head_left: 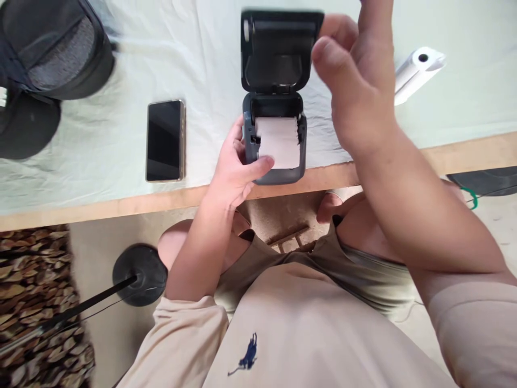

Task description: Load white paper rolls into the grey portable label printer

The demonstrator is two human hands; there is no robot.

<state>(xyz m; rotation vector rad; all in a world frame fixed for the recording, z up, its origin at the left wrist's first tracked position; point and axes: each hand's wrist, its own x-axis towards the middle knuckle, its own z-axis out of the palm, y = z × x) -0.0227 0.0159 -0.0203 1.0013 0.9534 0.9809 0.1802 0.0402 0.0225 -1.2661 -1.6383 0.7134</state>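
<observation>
My left hand grips the printer at its 9 o'clock flank, fingers curled against the side wall and the thumb laid across the front edge of the paper, pinning its loose end. My right hand hangs above the surface at the printer's 2 o'clock, fingers loosely bent and apart, holding nothing; its fingertips are near the raised lid at the lid's 3 o'clock edge, and whether they touch it I cannot tell.

The printer sits at the near edge of the surface, its front lip level with the wooden border. The lid stands open at 12 o'clock, the paper roll seated in the bay below.

A phone lies flat at the printer's 9 o'clock, apart from it. A spare roll lies at 2 o'clock, beyond my right hand. A dark bag occupies the far 10 o'clock corner.

Risks, as I judge them: the printer may slide off the near edge if my left grip loosens; the paper may crease or feed askew if the lid shuts while the thumb skews its end; my right forearm could sweep the spare roll away.
</observation>
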